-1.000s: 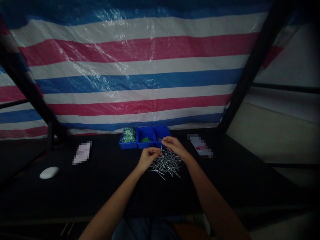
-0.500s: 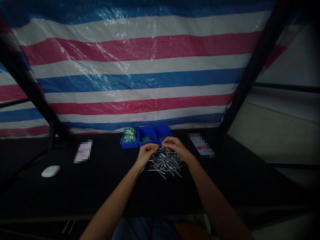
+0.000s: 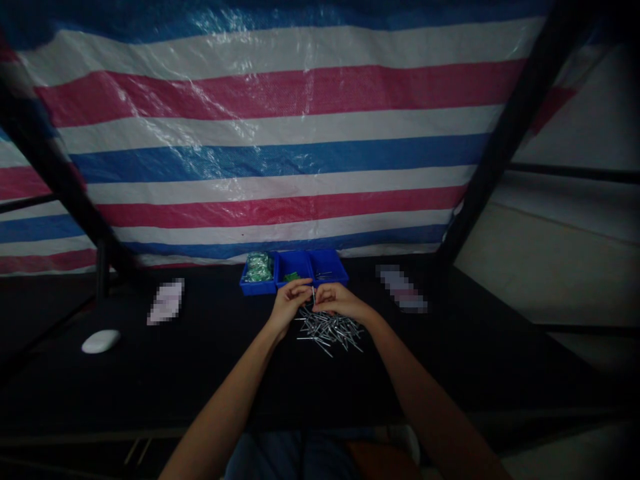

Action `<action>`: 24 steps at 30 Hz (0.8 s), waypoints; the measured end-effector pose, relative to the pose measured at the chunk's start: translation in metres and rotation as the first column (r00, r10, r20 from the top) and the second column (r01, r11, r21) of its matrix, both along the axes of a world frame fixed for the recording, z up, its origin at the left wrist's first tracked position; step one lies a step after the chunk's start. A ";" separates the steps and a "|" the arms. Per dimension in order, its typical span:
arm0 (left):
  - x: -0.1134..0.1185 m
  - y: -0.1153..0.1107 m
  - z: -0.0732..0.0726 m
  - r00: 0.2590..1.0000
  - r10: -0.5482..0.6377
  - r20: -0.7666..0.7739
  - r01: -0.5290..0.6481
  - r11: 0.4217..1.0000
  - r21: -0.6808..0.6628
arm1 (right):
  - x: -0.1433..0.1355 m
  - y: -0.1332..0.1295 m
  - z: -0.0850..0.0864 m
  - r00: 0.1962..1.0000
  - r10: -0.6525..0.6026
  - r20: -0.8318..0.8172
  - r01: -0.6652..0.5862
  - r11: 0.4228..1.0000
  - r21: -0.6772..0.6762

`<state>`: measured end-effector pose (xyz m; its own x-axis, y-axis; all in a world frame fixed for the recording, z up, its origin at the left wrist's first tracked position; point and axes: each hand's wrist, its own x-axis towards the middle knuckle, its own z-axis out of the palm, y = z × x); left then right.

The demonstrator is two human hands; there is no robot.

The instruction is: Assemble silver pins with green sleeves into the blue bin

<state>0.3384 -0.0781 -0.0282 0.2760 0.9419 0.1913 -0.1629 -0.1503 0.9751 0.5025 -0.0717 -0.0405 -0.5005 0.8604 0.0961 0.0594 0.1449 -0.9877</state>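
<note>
My left hand (image 3: 291,303) and my right hand (image 3: 341,301) meet over a loose pile of thin silvery metal rods (image 3: 333,330) on the black table. Between their fingertips a single metal rod (image 3: 313,295) stands nearly upright. My right thumb and fingers are closed on its lower part. The left fingers are pinched together right beside the rod; what lies in them is too small to make out. Just behind the hands is a row of blue bins: the left bin (image 3: 250,288) is full of green, shiny packets (image 3: 259,267).
The middle blue bin (image 3: 294,258) holds a few green pieces, and the right one (image 3: 327,259) several thin rods. A white mouse (image 3: 101,341) and a blurred pinkish item (image 3: 167,301) lie left, a blurred phone-like item (image 3: 403,290) right. A striped sheet (image 3: 280,160) hangs behind.
A rod now shows upright between the fingertips. The right hand has shifted slightly left and down, and the left hand has turned with its fingers raised a little.
</note>
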 end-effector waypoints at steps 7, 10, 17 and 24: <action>0.002 -0.001 0.003 0.997 0.039 -0.067 -0.038 0.999 0.019 | 0.002 -0.001 0.000 0.999 -0.030 0.021 0.030 1.000 0.002; 0.003 -0.002 0.003 0.997 0.036 -0.065 -0.034 0.998 0.045 | 0.003 -0.001 0.000 0.999 -0.035 0.022 0.035 0.999 0.023; 0.001 0.000 0.001 0.993 0.080 -0.082 -0.071 0.992 0.104 | 0.007 0.002 0.001 0.995 -0.096 0.022 0.095 0.995 0.042; -0.003 0.003 0.002 0.994 0.099 -0.054 -0.095 0.992 0.086 | 0.018 0.004 0.007 0.966 -0.257 -0.040 0.259 0.963 0.075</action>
<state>0.3359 -0.0752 -0.0259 0.1969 0.9461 0.2570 -0.0875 -0.2441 0.9658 0.5207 -0.0676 -0.0339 -0.2584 0.9491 0.1801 0.0759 0.2058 -0.9757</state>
